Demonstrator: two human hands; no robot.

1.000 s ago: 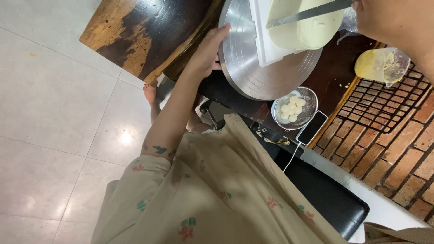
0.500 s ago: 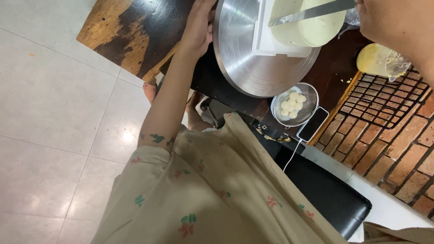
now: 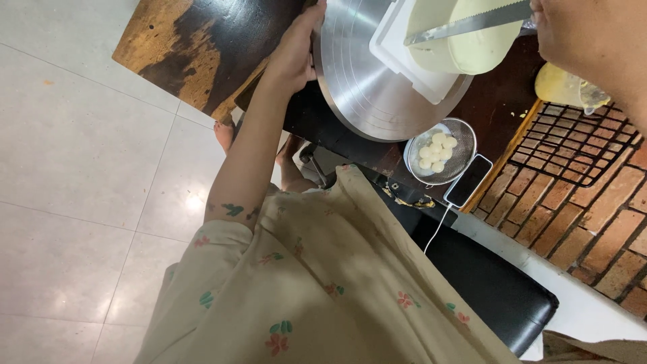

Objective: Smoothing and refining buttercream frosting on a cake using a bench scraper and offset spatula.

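My left hand [image 3: 295,52] grips the left rim of a round metal turntable [image 3: 360,94] that stands on a dark wooden table [image 3: 202,40]. A white square board [image 3: 399,57] lies on the turntable and carries a pale cream cake [image 3: 475,52]. At the top right, my right hand [image 3: 583,34] holds a long serrated knife [image 3: 465,23], whose blade lies flat across the cake. The hand hides the knife's handle.
Below the turntable sit a metal strainer [image 3: 455,165] of pale round balls and a dark phone [image 3: 469,180] with a white cable. A plastic cup [image 3: 565,87] of yellowish cream and a black wire rack [image 3: 579,141] lie to the right by red bricks. A black seat [image 3: 485,280] is near my lap.
My left hand has slid up along the turntable's rim toward the far side. The knife stays across the cake.
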